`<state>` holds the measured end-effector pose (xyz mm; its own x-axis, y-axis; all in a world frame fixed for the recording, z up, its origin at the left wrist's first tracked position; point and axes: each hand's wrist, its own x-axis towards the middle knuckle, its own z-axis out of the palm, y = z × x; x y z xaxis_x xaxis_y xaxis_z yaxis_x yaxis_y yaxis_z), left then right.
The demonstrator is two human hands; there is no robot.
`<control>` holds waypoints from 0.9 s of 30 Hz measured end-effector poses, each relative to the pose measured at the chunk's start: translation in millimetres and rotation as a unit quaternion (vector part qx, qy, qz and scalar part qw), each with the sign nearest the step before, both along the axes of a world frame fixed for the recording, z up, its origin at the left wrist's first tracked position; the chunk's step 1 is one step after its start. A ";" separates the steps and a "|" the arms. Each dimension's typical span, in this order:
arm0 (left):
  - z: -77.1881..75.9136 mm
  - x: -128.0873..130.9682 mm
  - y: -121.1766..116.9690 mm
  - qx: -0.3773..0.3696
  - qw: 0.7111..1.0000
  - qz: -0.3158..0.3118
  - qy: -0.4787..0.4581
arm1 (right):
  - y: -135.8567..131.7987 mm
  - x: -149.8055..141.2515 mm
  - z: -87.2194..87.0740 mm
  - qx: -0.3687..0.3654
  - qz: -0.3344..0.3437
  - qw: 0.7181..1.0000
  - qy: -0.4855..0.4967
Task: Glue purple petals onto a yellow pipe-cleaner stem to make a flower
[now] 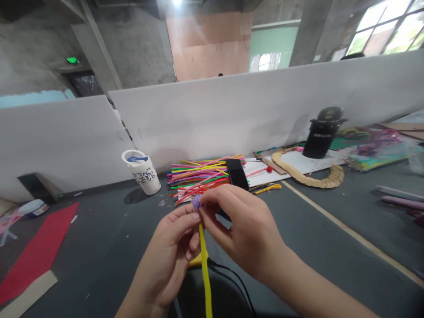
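Both hands meet low in the middle of the view. My left hand (172, 251) is closed around the top of a yellow pipe cleaner (206, 274) that hangs down toward me. My right hand (241, 229) pinches a small purple fuzzy piece (196, 202) sitting at the upper end of the yellow stem. Fingertips of both hands touch around that purple piece. Behind the hands lies a pile of coloured pipe cleaners (198, 176) with a black flat object (236, 173) resting on its right end.
A white paper cup (143, 172) stands left of the pile. A black lidded pot (323, 132) and a curved chain of wooden pieces (314, 174) lie to the right on white board. Red sheet (39, 251) at left. White partition walls (232, 110) behind. A black cable (235, 278) runs under my hands.
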<state>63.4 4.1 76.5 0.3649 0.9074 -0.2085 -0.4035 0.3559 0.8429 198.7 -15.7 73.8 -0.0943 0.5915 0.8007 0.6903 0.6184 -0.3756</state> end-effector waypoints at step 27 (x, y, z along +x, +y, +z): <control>-3.4 -0.2 1.3 0.033 0.999 0.022 0.033 | 1.5 -0.8 -0.5 0.064 -0.011 0.995 -0.075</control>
<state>63.3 5.4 73.1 0.3119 0.9347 -0.1704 -0.3604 0.2823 0.8890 198.0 -14.2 73.3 -0.2066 0.4881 0.8480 0.7465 0.6389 -0.1859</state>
